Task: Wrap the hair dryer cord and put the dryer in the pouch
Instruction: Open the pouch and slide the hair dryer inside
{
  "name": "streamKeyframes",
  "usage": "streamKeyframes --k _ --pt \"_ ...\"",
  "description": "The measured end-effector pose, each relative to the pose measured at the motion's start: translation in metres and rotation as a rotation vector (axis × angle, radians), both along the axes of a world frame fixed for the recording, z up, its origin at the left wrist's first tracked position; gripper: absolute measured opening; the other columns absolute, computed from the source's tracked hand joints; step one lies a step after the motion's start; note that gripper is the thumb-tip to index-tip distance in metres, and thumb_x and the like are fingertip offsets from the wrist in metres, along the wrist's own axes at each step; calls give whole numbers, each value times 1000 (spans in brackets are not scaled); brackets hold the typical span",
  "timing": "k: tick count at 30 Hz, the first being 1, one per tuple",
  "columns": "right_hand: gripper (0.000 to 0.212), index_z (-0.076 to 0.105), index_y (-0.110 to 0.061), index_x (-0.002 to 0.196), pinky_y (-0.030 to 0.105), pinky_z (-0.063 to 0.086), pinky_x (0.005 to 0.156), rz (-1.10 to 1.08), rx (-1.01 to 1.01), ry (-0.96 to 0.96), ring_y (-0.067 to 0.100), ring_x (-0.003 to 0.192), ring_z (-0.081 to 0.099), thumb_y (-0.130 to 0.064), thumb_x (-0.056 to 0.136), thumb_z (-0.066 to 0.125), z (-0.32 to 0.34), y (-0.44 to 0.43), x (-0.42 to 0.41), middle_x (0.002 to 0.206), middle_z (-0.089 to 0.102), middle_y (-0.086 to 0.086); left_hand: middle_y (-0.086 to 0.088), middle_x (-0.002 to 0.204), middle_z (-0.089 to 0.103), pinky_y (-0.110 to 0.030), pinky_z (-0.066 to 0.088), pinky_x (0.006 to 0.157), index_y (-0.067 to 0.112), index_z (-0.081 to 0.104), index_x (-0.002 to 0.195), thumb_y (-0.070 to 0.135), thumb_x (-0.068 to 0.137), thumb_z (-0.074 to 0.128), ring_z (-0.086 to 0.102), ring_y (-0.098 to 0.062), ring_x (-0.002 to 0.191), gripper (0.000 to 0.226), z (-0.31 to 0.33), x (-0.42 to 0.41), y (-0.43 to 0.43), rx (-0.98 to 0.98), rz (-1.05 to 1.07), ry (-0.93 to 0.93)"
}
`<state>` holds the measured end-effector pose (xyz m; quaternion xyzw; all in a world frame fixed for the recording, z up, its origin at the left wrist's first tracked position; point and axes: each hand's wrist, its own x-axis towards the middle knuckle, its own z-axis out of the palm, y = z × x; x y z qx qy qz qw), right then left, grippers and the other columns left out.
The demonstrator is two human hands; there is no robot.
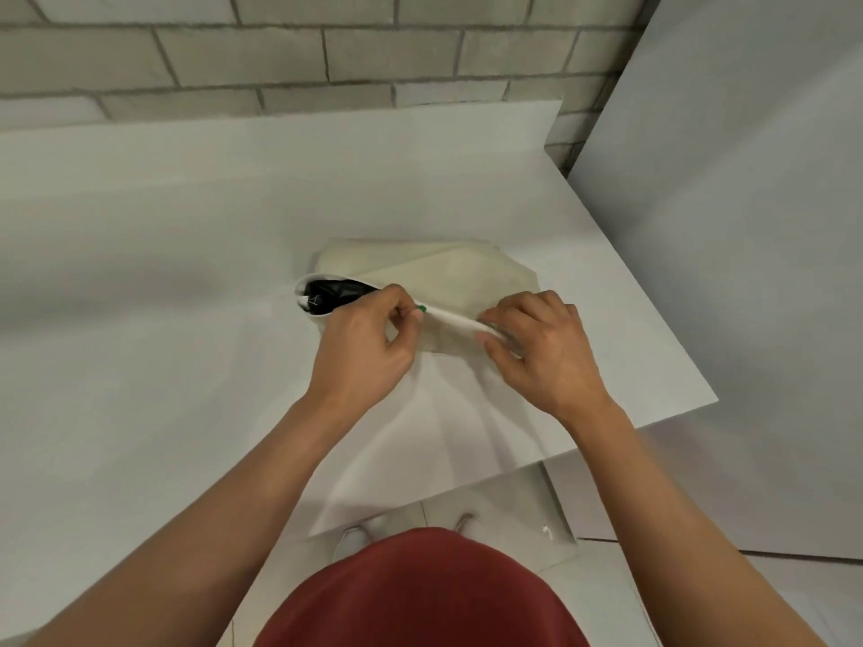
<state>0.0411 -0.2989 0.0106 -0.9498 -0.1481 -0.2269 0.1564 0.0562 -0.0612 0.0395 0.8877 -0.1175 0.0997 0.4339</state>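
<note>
A cream fabric pouch (448, 273) lies flat on the white table (163, 273), its near edge a white zipper band (455, 322). At the pouch's open left end the black hair dryer (334, 294) shows inside; its cord is hidden. My left hand (369, 347) pinches the small green zipper pull (421, 309) on that band. My right hand (541, 352) pinches the right end of the same band and holds it against the table.
A brick wall (280, 53) runs behind the table. A white panel (724, 203) stands to the right. The table's right edge (654, 319) runs close to my right hand. Below are a red garment (420, 595) and floor tiles (700, 576).
</note>
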Motion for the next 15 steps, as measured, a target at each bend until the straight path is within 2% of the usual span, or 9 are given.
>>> streamKeyframes --k 2,3,5,7,9,12,15 --pt "47 69 -22 130 39 46 80 38 10 48 26 102 58 -48 91 64 3 19 2 115 66 -1 13 78 66 -19 42 61 17 67 86 18 96 65 61 -8 72 11 2 -3 2 2 -18 -12" --pt "51 68 -21 133 39 45 80 61 0 40 25 102 58 -51 91 63 5 32 4 116 65 -1 13 79 66 -18 41 61 18 67 86 19 96 65 60 -7 72 10 3 -5 2 4 -27 -11" --pt "41 73 -20 125 40 46 74 102 -26 -9 25 91 60 -45 95 60 6 55 10 106 68 -1 12 79 66 -20 43 62 19 68 87 19 96 65 60 -8 74 9 3 -7 3 11 -35 -13" --pt "30 78 -21 111 37 41 69 112 -31 -76 25 80 61 -37 99 56 5 66 18 93 70 -4 11 79 66 -28 46 63 19 68 87 20 95 65 61 -10 74 9 0 -8 7 22 -21 -14" --pt "27 80 -22 103 35 35 69 105 -23 -112 25 76 60 -35 100 56 3 65 23 89 70 -5 12 79 66 -35 48 62 19 67 86 21 95 65 60 -11 69 9 -2 -8 16 29 17 1" --pt "23 80 -24 102 34 32 69 82 -29 -130 25 75 59 -33 101 60 0 58 21 88 70 -7 15 80 66 -32 44 53 21 66 86 24 95 66 53 -11 56 10 -4 -8 32 27 89 19" --pt "18 80 -23 102 36 36 68 83 -23 -133 24 76 59 -30 100 64 -1 56 17 89 70 -7 14 82 67 -36 49 59 21 67 86 22 94 68 56 -12 62 9 -5 -8 47 9 138 13"
